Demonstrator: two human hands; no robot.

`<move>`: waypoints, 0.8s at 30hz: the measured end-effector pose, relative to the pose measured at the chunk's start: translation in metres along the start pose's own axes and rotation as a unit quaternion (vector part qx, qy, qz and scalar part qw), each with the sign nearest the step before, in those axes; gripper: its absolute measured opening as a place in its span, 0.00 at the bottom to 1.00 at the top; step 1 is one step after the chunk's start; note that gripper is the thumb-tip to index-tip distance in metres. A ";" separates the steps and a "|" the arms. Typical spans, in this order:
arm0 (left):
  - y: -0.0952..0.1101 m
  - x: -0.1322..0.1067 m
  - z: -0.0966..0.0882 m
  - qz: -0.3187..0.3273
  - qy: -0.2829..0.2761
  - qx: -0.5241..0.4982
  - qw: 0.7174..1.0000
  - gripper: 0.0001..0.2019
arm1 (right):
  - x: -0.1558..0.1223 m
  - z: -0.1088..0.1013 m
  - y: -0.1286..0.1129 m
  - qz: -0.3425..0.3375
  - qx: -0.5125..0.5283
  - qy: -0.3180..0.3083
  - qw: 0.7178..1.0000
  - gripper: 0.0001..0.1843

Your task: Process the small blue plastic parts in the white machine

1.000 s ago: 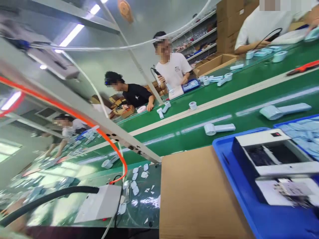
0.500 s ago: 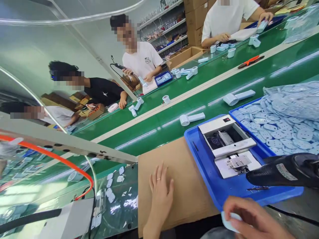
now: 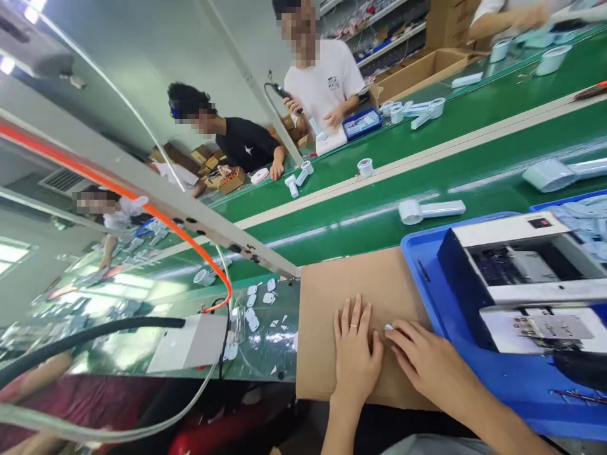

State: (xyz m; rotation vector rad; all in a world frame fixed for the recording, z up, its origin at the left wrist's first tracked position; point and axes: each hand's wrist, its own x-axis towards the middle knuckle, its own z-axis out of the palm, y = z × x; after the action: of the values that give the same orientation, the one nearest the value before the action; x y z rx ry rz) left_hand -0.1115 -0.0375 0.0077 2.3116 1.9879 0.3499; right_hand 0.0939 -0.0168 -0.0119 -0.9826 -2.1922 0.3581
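My left hand (image 3: 356, 354) lies flat on a brown cardboard sheet (image 3: 327, 297), fingers stretched out and slightly spread, a ring on one of them. Close beside its thumb is my right hand (image 3: 422, 354), low over the same cardboard with its fingers curled down. A small pale-blue edge of a plastic piece (image 3: 389, 327) peeks out at the right fingertips; the rest of it is hidden under the hand.
At right, a blue tray (image 3: 417, 253) bears a white machine (image 3: 516, 230). Pale-blue plastic handles (image 3: 431, 210) lie on the green conveyor (image 3: 341, 224) beyond. Small plates (image 3: 251, 316) lie left, near a metal post (image 3: 190, 221) and an orange hose (image 3: 190, 237). Co-workers (image 3: 322, 82) sit opposite.
My right hand has moved left from beside the tray onto the cardboard, bringing the pale-blue plastic piece. My left hand stays flat on the cardboard. The view has turned left.
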 end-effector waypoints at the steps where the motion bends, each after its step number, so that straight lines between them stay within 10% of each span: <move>1: 0.001 0.000 0.000 -0.003 -0.001 -0.001 1.000 0.35 | 0.000 -0.002 0.001 -0.006 -0.001 -0.003 1.000 0.17; 24: 0.006 0.000 0.002 0.005 0.016 -0.025 1.000 0.32 | 0.003 -0.020 -0.001 0.030 0.056 -0.030 0.998 0.20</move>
State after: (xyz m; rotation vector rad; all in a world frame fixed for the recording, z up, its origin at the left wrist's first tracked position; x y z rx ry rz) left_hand -0.1049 -0.0387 0.0072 2.3003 1.9601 0.4346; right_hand 0.1055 -0.0159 0.0041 -0.9888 -2.1747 0.5396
